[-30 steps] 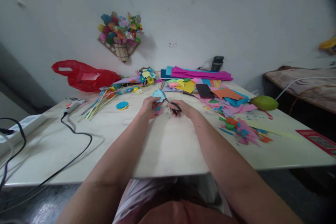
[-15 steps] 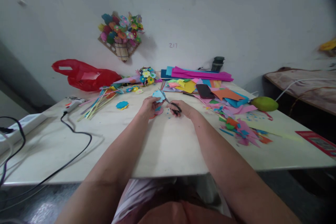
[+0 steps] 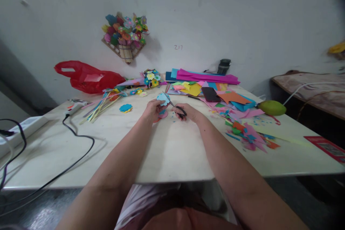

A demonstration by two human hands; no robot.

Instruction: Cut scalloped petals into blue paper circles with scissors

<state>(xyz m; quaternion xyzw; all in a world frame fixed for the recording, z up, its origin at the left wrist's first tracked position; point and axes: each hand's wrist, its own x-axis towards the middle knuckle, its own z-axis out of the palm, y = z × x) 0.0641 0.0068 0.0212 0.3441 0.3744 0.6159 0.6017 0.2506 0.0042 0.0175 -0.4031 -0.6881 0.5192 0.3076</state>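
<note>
Between the fingers of my left hand (image 3: 153,108) is a light blue paper flower (image 3: 162,98) with a scalloped edge. My right hand (image 3: 190,113) is closed round the black handles of a pair of scissors (image 3: 181,110), whose blades reach up and left to the flower's right edge. Under my left hand lie pink and blue paper cut-outs (image 3: 162,115), partly hidden by the fingers. Tiny blue snippets (image 3: 174,116) are scattered on the table just below the scissors. To the left of my hand rests a stack of blue and yellow scalloped cut-outs (image 3: 125,107).
On the left are a glue gun (image 3: 77,107) with a black cable, a power strip (image 3: 18,131), paper strips (image 3: 98,109) and a red plastic bag (image 3: 88,79). Coloured sheets, a phone (image 3: 211,94), paper scraps (image 3: 252,136) and a green fruit (image 3: 272,107) lie on the right.
Hardly anything differs. Both hands, the light blue flower and the scissors stay in nearly the same place, and the whole view has shifted very slightly.
</note>
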